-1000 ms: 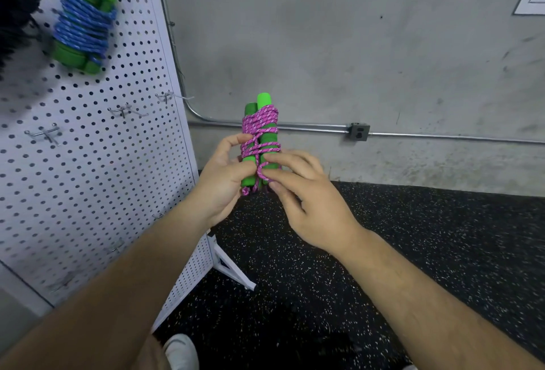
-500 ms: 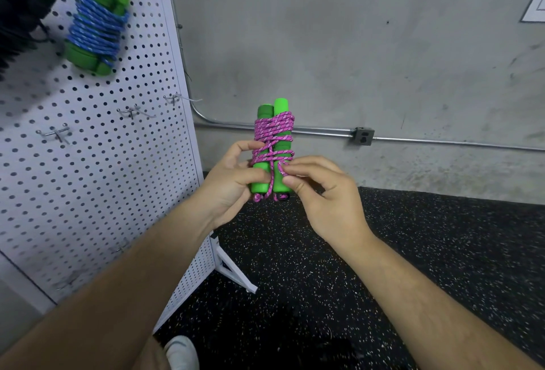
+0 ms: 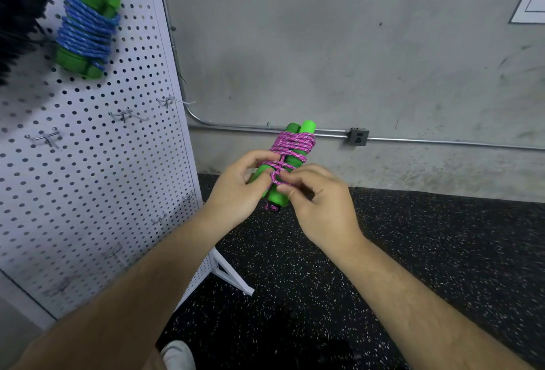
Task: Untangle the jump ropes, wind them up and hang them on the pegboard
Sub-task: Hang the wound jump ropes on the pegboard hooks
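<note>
Right hand, fingers: thumb and forefinger pinching one strand of pink rope low on the bundle, the other fingers loosely curled. Left hand: fingers curled round the lower half of the handles, steadying them. Location of item: in mid-air between both hands, tilted slightly right, near the right edge of the pegboard, touching no hook. Step, as judged: winding practically complete; the loose end is being secured. Next move calls for tucking that strand under a tight turn so the coil holds, then carrying the bundle left to a free hook. Rope: braided cord, pink flecked white, supple, wound in close overlapping turns. Handles: two matte green cylinders side by side, seemingly foam. Pegboard: white perforated sheet on an angled foot; hooks thin bare wire. Blue rope: wound likewise on green handles, hanging at upper left. Floor: black rubber, white-speckled. Wall: grey, rough concrete.
</note>
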